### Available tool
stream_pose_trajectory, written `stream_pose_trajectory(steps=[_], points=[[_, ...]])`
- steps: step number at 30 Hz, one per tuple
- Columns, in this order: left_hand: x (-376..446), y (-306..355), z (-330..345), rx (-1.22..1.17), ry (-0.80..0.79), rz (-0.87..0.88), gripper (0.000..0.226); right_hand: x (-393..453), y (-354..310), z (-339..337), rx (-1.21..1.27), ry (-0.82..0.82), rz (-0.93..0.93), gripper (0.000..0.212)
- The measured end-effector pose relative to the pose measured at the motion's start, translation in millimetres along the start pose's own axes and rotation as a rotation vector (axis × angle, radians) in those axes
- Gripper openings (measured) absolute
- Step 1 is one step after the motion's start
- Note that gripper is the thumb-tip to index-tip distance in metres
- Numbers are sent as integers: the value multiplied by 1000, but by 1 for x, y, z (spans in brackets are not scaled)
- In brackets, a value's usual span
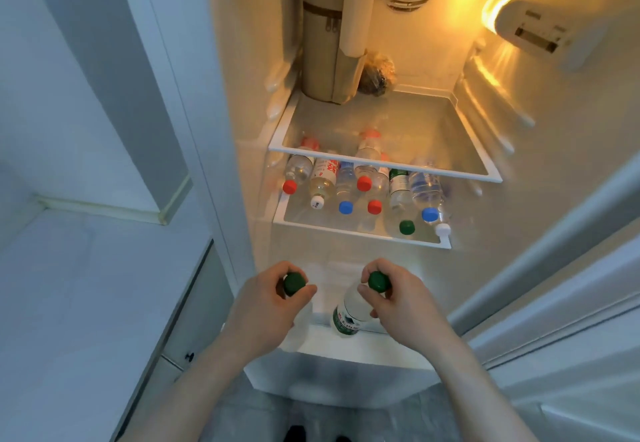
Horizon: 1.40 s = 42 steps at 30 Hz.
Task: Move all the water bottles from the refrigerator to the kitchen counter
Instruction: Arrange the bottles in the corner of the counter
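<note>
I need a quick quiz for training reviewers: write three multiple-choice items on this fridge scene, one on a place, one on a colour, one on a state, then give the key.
1. Where do most of the bottles lie?
A. on the top shelf
B. on the second shelf
C. on the floor

2. What colour are the caps of the two held bottles?
A. green
B. red
C. white

3. What is the left hand doing?
A. hanging idle
B. pressing the shelf
C. gripping a bottle

Key:
B, the second shelf carries them lying down.
A, both held bottles, left and right, have green caps.
C, the left hand curls round its bottle; the right hand does likewise.
</note>
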<state>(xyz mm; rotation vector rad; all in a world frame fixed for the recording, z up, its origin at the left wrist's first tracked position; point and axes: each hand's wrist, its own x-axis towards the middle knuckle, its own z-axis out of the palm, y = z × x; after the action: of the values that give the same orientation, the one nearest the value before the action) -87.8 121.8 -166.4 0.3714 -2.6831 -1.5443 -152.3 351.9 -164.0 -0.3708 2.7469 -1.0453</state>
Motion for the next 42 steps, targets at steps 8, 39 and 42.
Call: stream_pose_trajectory(steps=[8, 39, 42], points=[[-52, -18, 4, 6, 124, -176, 17, -7, -5, 19, 34, -244, -114, 12], [-490, -54, 4, -98, 1104, -744, 12, -251, -163, 166, -49, -1001, -888, 14], [-541, -62, -2, -99, 1161, -770, 12, -298, -183, 184, -66, -1055, -918, 14]])
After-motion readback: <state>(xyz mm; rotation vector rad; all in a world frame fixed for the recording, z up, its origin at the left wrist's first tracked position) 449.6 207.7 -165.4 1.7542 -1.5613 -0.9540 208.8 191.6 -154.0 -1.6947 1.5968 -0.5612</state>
